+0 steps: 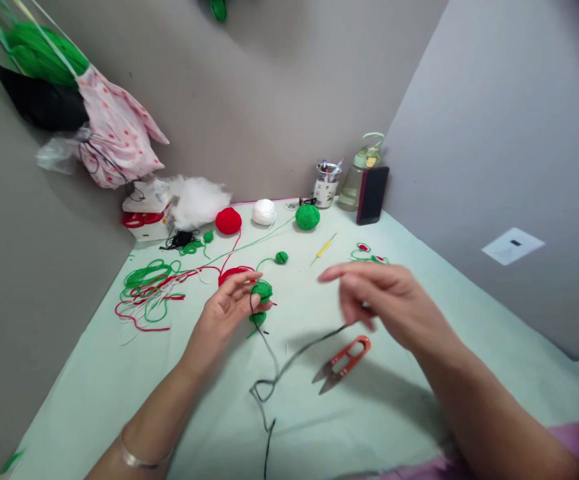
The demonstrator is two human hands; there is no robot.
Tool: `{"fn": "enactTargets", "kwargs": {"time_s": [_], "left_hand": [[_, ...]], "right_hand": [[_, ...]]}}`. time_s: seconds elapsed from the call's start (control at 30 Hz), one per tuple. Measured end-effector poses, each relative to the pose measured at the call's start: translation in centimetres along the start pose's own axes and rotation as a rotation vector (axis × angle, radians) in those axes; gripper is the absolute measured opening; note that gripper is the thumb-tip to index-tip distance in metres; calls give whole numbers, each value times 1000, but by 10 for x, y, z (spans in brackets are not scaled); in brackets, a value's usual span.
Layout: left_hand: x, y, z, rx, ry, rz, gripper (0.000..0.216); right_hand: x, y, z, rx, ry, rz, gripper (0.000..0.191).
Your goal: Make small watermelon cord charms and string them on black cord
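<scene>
My left hand (229,303) pinches a small green crocheted ball (262,291) between thumb and fingers. From it a black yarn strand (305,349) hangs down, loops loosely above the table and runs up to my right hand (376,290). The fingers of that hand are curled on the strand, with the index finger stretched out to the left and some motion blur. Whether a needle is in its grip cannot be made out. Another green crocheted piece (258,317) shows just below the held ball. Orange-handled thread snips (343,363) lie beneath my right hand, blades toward the lower left.
Tangled yarn lengths (152,290) lie at the left. Behind my hands are a red yarn ball (228,221), white yarn ball (264,213), green yarn ball (308,217) and yellow-handled crochet hook (324,249). A pen cup (326,187), bottle (354,180) and phone (372,195) stand at the back.
</scene>
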State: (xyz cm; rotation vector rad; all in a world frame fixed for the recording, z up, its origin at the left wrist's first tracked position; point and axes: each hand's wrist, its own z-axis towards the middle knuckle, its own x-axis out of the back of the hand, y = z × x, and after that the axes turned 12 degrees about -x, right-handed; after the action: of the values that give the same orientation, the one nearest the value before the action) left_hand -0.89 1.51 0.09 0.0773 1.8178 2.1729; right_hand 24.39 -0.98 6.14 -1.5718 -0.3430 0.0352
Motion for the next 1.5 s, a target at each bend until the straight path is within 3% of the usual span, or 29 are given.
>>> {"fn": "enactTargets", "kwargs": {"time_s": [0.07,0.1,0.2,0.3,0.43,0.57,0.77,0.97,1.07,1.3,1.5], "left_hand": [[0,0,-1,36,-7,-74,28],[0,0,-1,50,-17,-85,26],[-2,-1,-3,24,-37,-4,24],[-4,-1,-5,-30,-36,135,26],[-8,3,-6,-47,-36,170,27],[-10,6,-7,-38,-62,157,26],[-9,6,-7,-32,-59,153,27],[-11,6,-7,-55,-67,192,26],[-11,6,-8,-56,-85,208,24],[-17,6,-10,20,-42,113,25],[-22,1,-11,11,-7,101,23]], "right_hand": [[15,4,3,-14,221,59,27],[19,4,3,-23,261,71,28],[17,3,3,-89,172,25,28],[-2,4,1,-87,83,-92,17],[-26,10,0,122,127,-315,13],[-34,16,-2,278,138,-420,12],[-36,18,-2,342,124,-509,14],[-37,21,-2,313,118,-577,16],[-37,20,-1,243,73,-500,18],[-36,26,12,-89,-113,-22,13],[-43,34,15,-172,-120,136,24]]}}
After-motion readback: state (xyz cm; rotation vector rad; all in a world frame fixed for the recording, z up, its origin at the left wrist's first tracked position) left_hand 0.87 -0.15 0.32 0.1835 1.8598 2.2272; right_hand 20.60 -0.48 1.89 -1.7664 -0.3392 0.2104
